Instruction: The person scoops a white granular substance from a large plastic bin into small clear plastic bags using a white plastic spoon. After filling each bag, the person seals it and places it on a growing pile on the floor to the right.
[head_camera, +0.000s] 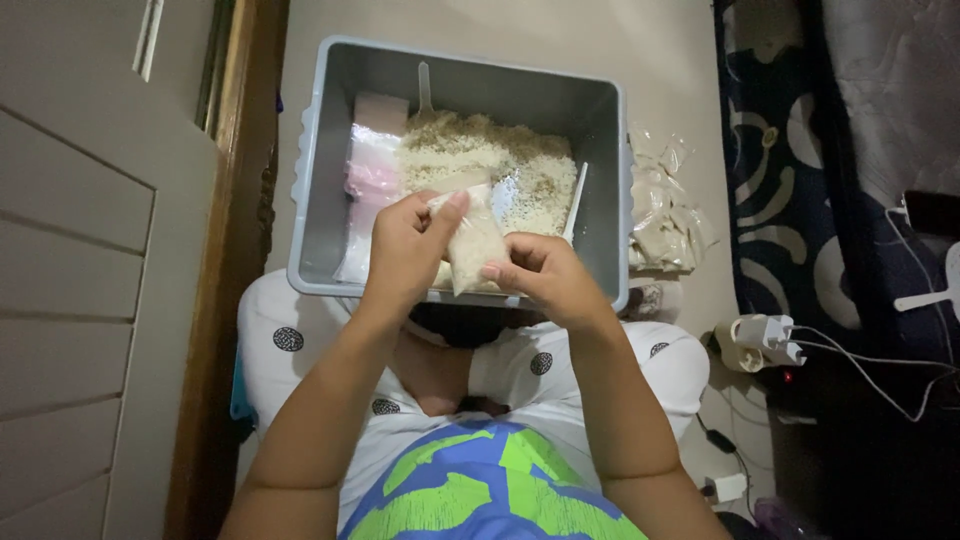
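Now my left hand (405, 245) and right hand (545, 275) both pinch one small filled bag (475, 245) over the grey tub's (600, 190) near rim; filled bags (662, 215) lie beside its right wall, loose grain (480, 160) remains inside.

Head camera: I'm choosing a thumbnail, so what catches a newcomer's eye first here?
Both hands, left hand and right hand, pinch a small clear bag of pale grain at centre. Just behind it sits a grey plastic tub with a heap of the same grain. Filled bags lie right of the tub.
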